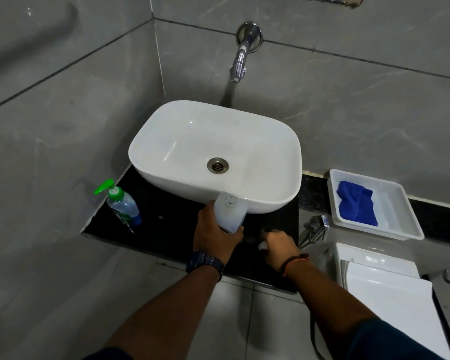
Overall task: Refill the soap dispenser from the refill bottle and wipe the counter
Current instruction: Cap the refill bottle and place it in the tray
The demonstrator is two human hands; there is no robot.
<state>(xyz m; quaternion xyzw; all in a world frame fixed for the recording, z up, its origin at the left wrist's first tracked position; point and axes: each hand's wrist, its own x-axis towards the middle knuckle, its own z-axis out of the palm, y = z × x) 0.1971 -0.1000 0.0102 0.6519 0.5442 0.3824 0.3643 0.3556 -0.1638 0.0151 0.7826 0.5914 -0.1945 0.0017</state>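
Note:
My left hand point(213, 235) grips a white plastic bottle point(231, 213) that stands upright on the black counter point(166, 224), right in front of the basin. Its neck is open, with no cap on it. My right hand point(279, 246) rests low on the counter beside that bottle, its fingers curled round a small piece point(262, 246) with a pale end; what the piece is I cannot tell. A clear bottle with a green pump point(122, 206) stands at the counter's left end, away from both hands. A blue cloth point(357, 203) lies in a white tray point(400, 203) to the right.
The white basin point(270, 157) takes up most of the counter, under a chrome wall tap point(240, 58). A chrome hand sprayer point(316, 226) hangs just right of the counter. A white toilet cistern point(379, 271) stands at the lower right. Grey tiled walls close the left and back.

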